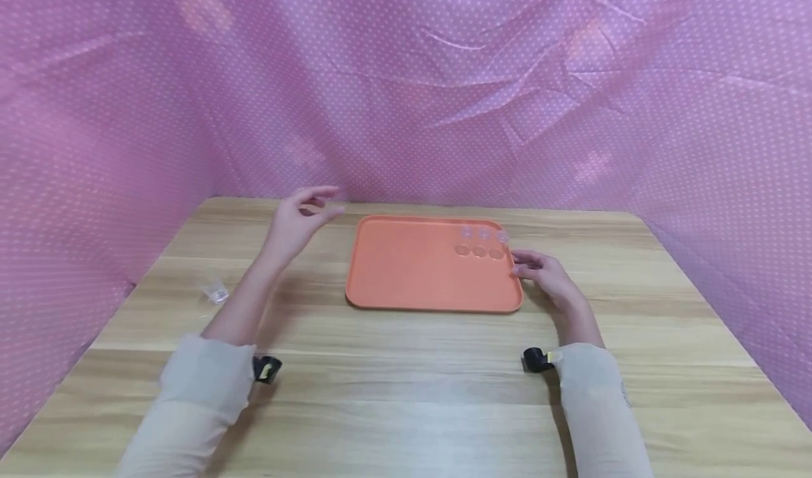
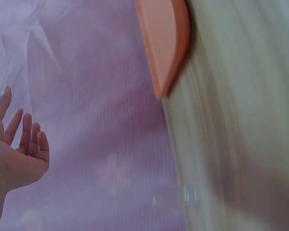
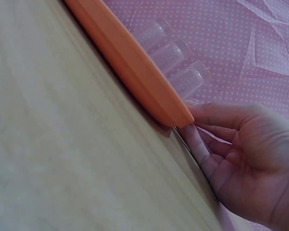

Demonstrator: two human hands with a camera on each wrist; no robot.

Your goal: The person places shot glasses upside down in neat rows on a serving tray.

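Backing the wood-grain table (image 1: 406,372) and tray (image 1: 406,266) hangs pink cloth (image 1: 380,104).

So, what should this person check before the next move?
1. Tray on the table: ok, it looks flat.
2. Right hand grip: ok, at the tray's right edge.
3. Clear cups upright on the tray: ok, they look upright.
4. Left hand clear of the tray: ok, raised to its left.
5. Clear container on the tray: not ok, it sits on the table.
6. Container upright: cannot tell.
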